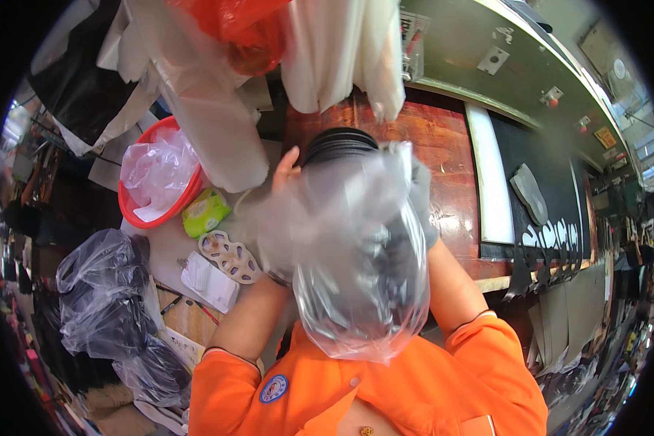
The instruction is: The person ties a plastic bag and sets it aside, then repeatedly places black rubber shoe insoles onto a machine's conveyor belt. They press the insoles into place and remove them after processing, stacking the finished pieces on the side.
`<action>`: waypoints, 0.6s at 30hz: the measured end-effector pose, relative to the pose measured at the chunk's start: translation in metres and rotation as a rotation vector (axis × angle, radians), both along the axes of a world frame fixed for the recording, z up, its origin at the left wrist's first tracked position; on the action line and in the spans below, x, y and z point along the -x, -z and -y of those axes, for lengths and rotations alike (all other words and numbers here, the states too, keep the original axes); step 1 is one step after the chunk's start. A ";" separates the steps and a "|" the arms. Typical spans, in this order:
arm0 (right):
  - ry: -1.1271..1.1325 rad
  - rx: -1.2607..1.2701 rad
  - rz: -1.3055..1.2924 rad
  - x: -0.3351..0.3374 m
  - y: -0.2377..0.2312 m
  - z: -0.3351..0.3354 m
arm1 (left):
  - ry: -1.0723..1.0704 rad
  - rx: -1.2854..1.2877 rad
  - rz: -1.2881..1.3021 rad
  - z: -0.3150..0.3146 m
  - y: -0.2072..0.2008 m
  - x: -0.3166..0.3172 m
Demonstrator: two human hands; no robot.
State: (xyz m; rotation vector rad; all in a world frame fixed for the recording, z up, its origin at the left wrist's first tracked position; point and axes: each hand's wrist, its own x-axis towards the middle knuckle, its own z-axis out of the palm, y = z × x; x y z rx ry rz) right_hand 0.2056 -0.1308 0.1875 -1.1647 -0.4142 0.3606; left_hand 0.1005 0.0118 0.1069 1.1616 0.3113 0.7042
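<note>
A clear plastic bag point(357, 287), smeared by motion in its upper part, spreads in front of my chest with dark material showing through it. Beyond its far end protrudes a stack of black, curved, ribbed pieces point(340, 143); I cannot make out their kind. My left hand point(286, 171) is at the left side of the bag and stack, its fingertips bent round the edge and the rest hidden by plastic. My right hand point(421, 192), in a grey glove, grips the bag's right side, with its fingers mostly blurred or covered.
Left of me stand a red basin point(194, 195) of clear plastic, a green packet point(206, 213) and a cream perforated piece point(229, 256). Plastic bags point(211, 131) hang low ahead. At right, a black board point(498, 138) carries a grey sole-shaped piece point(529, 194) and dark straps point(548, 254).
</note>
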 end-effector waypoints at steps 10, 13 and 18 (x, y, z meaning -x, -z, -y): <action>-0.004 0.025 1.286 0.051 0.027 0.072 | 0.153 -0.746 0.283 0.023 -0.053 0.051; -0.229 0.133 1.288 0.055 0.037 0.093 | 0.179 -0.745 0.185 0.022 -0.050 0.071; -0.245 0.181 1.332 0.057 0.004 0.114 | 0.191 -1.037 -0.030 0.007 -0.079 0.077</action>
